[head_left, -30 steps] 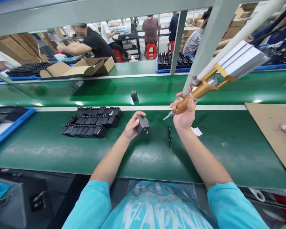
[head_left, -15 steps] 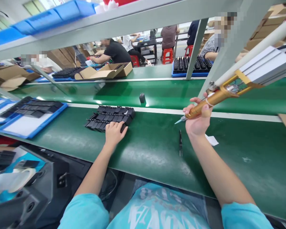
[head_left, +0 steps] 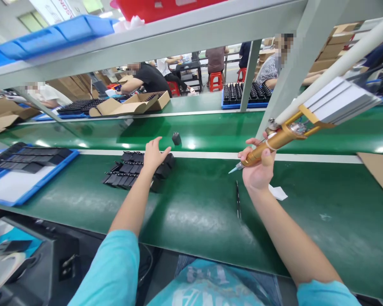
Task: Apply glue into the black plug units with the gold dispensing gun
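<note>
Reaching forward with the left hand point(head_left: 153, 155) at centre frame, fingers spread wide, palm down, gripping nothing, right over the far right end of the black adapter rows point(head_left: 124, 174); hard to say whether touching them or just above. Fingertips pointing up-frame toward a lone black adapter point(head_left: 176, 138) standing on the conveyor belt point(head_left: 210, 127), just beyond the white edge strip. Over on the right, clamping the right hand point(head_left: 258, 172) fully round the gold dispenser point(head_left: 271, 144), thumb across the barrel, pale nozzle tip aimed left and slightly down, held clear above the green desk point(head_left: 194, 221). Trailing from the dispenser's back end, a white hose point(head_left: 338, 63) running off to the upper right. Below that hand, lying flat on the desk, a thin black tool point(head_left: 238, 199), and just right of it a small white slip point(head_left: 278, 193). Far left of frame, a blue tray point(head_left: 44, 178) carrying more dark parts, well apart from both hands.
</note>
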Motion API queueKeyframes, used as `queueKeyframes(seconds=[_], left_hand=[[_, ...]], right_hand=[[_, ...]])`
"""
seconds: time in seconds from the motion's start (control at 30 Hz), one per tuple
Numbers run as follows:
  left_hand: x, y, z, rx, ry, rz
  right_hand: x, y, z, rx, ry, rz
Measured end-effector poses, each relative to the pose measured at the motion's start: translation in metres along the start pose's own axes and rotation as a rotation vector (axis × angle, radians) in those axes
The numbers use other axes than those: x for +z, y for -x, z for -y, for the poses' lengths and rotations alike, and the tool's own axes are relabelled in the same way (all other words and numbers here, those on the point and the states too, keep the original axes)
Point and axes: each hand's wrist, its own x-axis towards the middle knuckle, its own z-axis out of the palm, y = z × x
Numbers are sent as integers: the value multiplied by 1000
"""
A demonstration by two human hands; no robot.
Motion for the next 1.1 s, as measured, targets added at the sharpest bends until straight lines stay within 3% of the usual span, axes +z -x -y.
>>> queueKeyframes(seconds=[0.07,0.17,0.27,0.43,0.5,0.57,0.73,0.83,0.93,1.1], left_hand=[[16,-47,-3,-179,-23,172],[38,-92,-10,-292,-47,288],[47,-110,-18,-323,-86,347],[39,-115,-37,-244,-125,413],[35,-101,-49,-159,-96,426],[34,-73,-64,-66,-46,433],[28,42,-99,206,156,533],[22,93,-111,246,128,598],[20,114,-116,249,202,603],[32,116,-124,279,471,573]], right_hand=[[0,1,0,-3,-3,6],[1,3,0,-3,4,13],[1,4,-1,10,28,22],[-1,3,-3,4,35,46],[-2,2,-4,1,27,45],[-3,1,-4,7,29,41],[-3,-1,-4,12,38,38],[-2,-2,-5,7,54,44],[-1,-2,-5,1,60,60],[1,0,-5,-15,58,69]])
